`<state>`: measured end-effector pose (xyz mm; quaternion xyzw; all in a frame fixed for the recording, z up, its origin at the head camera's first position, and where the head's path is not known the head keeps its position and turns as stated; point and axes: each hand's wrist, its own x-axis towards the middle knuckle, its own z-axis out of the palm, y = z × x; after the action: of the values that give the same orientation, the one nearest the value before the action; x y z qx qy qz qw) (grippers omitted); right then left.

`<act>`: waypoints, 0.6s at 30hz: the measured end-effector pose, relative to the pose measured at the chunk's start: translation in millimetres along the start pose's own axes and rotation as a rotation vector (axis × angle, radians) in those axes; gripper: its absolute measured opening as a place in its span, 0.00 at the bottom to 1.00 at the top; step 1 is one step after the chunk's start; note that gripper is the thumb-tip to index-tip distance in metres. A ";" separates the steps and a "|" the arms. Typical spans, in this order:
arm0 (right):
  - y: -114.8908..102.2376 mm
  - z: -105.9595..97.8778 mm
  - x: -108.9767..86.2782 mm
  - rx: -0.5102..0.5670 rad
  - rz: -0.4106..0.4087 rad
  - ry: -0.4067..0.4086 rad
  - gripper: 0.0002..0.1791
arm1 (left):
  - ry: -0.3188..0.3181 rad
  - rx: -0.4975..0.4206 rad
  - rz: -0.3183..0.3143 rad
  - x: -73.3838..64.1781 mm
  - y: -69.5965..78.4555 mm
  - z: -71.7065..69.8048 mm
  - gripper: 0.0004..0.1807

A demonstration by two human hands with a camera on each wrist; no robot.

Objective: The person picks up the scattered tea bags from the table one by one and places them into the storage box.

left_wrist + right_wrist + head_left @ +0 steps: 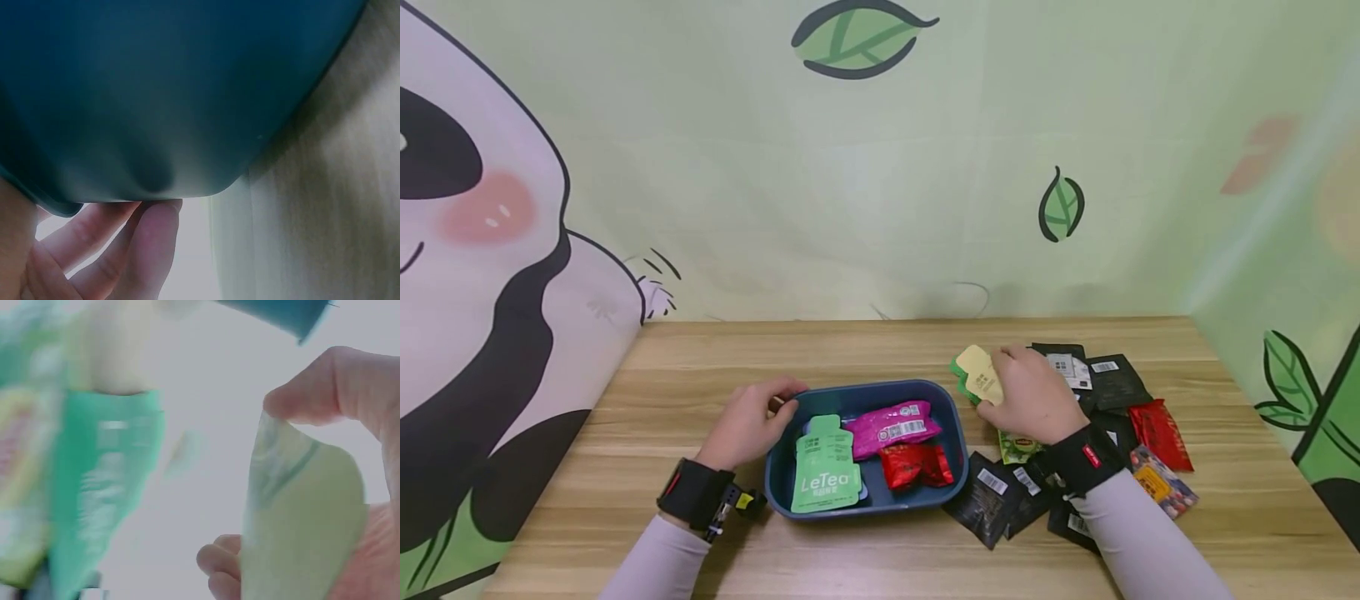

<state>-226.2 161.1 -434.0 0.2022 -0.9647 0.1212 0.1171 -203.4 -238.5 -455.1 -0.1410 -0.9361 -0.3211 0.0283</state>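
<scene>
At the left rear corner of a dark blue plastic bin (917,503), my left hand (748,427) grips the rim. In the left wrist view, fingertips (156,240) show at the edge of the bin's wall. My right hand (1033,398) pinches a pale yellow sachet (981,375) between thumb and fingers, right of the bin. A green sachet (106,469) is close by in the right wrist view, blurred. Inside the bin lie a green LeTea sachet (824,467), a magenta packet (891,428) and a red packet (916,467).
Several black sachets (985,500) are spread around and under my right forearm. Among them are a red packet (1161,435), a colourful packet (1161,482) and a green-yellow packet (1017,447). Behind the wooden table (700,358) stands a printed wall.
</scene>
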 end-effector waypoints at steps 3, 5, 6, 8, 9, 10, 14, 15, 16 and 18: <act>-11.9 -13.8 3.2 0.056 -0.026 0.043 0.41 | 0.002 -0.004 0.007 0.0 -0.5 0.4 0.13; -24.0 -19.2 4.6 0.096 -0.070 0.054 0.41 | 0.002 -0.009 0.012 0.0 -0.9 0.6 0.13; -31.0 -20.9 4.8 0.112 -0.095 0.052 0.41 | 0.003 -0.011 0.015 0.1 -1.0 0.7 0.13; -47.0 -22.4 5.1 0.149 -0.147 0.043 0.40 | 0.002 -0.013 0.020 0.3 -1.5 0.8 0.13; -55.4 -22.1 5.0 0.164 -0.173 0.037 0.39 | 0.002 -0.012 0.022 0.5 -1.7 0.9 0.13; -64.1 -22.2 4.5 0.184 -0.194 0.027 0.39 | 0.003 -0.011 0.023 0.6 -1.9 0.9 0.13; -96.9 -16.6 2.8 0.222 -0.280 -0.024 0.39 | 0.003 -0.007 0.014 0.6 -1.8 0.7 0.13; -104.2 -14.1 2.6 0.231 -0.304 -0.041 0.39 | 0.003 -0.005 0.012 0.6 -1.8 0.8 0.13; -111.1 -11.1 2.4 0.242 -0.326 -0.061 0.39 | 0.002 -0.007 0.009 0.6 -1.8 0.9 0.13; -123.4 -4.0 2.6 0.250 -0.372 -0.083 0.38 | 0.002 -0.008 0.004 0.6 -2.0 1.3 0.13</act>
<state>-176.2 51.5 -406.5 0.3945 -0.8923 0.2076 0.0715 -204.4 -239.0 -457.3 -0.1424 -0.9344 -0.3251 0.0292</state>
